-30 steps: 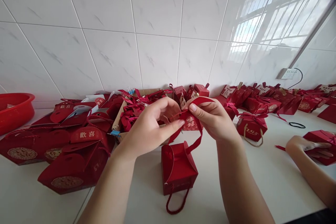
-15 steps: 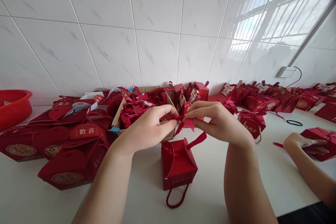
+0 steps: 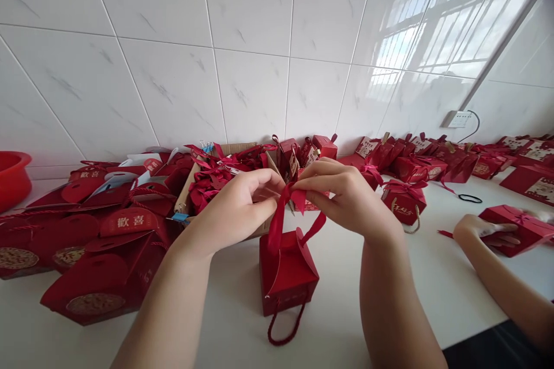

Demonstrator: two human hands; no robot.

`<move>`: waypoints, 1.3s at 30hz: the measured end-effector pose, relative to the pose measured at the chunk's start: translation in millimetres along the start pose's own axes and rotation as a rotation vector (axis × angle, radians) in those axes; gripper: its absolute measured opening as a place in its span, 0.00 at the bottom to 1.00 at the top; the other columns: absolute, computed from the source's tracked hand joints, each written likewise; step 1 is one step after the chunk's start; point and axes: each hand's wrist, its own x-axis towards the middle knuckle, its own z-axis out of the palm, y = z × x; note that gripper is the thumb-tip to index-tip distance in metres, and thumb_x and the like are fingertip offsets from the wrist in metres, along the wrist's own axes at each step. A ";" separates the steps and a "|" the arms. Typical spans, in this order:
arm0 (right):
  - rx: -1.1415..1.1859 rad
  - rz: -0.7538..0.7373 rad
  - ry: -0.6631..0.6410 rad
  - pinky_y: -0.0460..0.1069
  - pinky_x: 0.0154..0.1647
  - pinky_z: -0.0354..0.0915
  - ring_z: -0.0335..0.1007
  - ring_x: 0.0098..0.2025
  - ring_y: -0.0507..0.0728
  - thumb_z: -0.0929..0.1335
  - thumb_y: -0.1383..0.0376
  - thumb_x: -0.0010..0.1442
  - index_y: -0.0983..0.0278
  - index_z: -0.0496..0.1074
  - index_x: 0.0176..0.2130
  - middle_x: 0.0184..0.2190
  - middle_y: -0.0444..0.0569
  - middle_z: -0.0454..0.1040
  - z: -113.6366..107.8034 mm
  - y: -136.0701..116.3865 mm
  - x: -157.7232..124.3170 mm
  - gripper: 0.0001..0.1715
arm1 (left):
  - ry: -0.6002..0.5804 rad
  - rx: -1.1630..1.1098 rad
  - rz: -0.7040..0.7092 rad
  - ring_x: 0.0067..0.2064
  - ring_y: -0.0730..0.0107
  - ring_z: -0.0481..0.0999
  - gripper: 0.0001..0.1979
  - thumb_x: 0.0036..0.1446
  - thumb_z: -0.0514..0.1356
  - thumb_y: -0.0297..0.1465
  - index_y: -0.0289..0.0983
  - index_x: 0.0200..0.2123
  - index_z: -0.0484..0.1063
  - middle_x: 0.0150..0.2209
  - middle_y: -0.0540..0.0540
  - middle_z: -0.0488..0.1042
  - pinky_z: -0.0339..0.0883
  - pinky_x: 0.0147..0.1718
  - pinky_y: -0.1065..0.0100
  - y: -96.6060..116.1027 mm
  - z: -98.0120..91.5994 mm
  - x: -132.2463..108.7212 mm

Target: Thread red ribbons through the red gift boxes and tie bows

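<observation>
A small red gift box [image 3: 289, 271] with a dark red cord handle [image 3: 285, 339] stands on the white table in front of me. From its top a red ribbon [image 3: 277, 225] rises to my fingers. My left hand [image 3: 244, 207] has thumb and fingers closed at the ribbon, just above the box. Pinched between the fingertips of my right hand [image 3: 346, 196] is the same ribbon, with a short end sticking out below. The exact crossing of the ribbon is partly hidden by my fingers.
Red gift boxes [image 3: 93, 294] crowd the left, beside a red basin [image 3: 12, 179]. Behind my left hand a cardboard box [image 3: 184, 193] holds many ribbons. More boxes [image 3: 404, 202] line the wall. At right, another person's hand [image 3: 485, 233] touches a red box [image 3: 517, 228].
My hands have drawn the ribbon upward; a long loop of it now hangs between the left fingers and the box. The view has shifted slightly right.
</observation>
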 end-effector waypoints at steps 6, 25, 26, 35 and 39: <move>0.059 -0.009 0.007 0.51 0.34 0.67 0.69 0.37 0.56 0.64 0.73 0.61 0.66 0.79 0.37 0.34 0.52 0.75 1.5 0.3 1.7 0.13 | 0.075 0.086 0.057 0.34 0.68 0.78 0.05 0.55 0.58 0.28 0.39 0.36 0.72 0.33 0.49 0.78 0.74 0.32 0.70 -2.2 1.0 4.3; 1.064 0.574 0.363 0.49 0.41 0.69 0.74 0.44 0.56 0.72 0.55 0.52 0.60 0.76 0.23 0.37 0.47 0.79 33.2 24.9 -24.3 0.13 | 0.544 0.618 0.409 0.36 0.70 0.75 0.06 0.55 0.57 0.26 0.40 0.36 0.68 0.35 0.51 0.76 0.68 0.38 0.70 -1.5 -0.2 -17.5; 1.072 0.608 0.373 0.48 0.39 0.68 0.74 0.42 0.56 0.72 0.55 0.52 0.61 0.76 0.23 0.37 0.47 0.79 32.3 25.4 -29.6 0.13 | 0.555 0.645 0.393 0.35 0.70 0.75 0.06 0.55 0.57 0.26 0.41 0.36 0.69 0.35 0.51 0.76 0.68 0.38 0.70 -3.0 -2.6 -22.3; 1.035 0.847 0.492 0.46 0.34 0.64 0.71 0.31 0.52 0.74 0.57 0.50 0.63 0.76 0.25 0.27 0.47 0.77 29.8 31.2 -88.5 0.12 | 0.436 0.844 0.235 0.36 0.69 0.74 0.06 0.56 0.55 0.26 0.41 0.32 0.70 0.36 0.51 0.75 0.64 0.32 0.73 -28.6 -23.0 -73.9; 0.946 1.009 0.513 0.47 0.34 0.64 0.71 0.31 0.53 0.75 0.55 0.47 0.64 0.77 0.28 0.31 0.49 0.77 30.6 37.7 -120.8 0.14 | 0.400 0.868 0.192 0.35 0.68 0.75 0.07 0.56 0.54 0.26 0.43 0.32 0.70 0.36 0.51 0.75 0.65 0.32 0.72 -46.3 -29.1 -95.9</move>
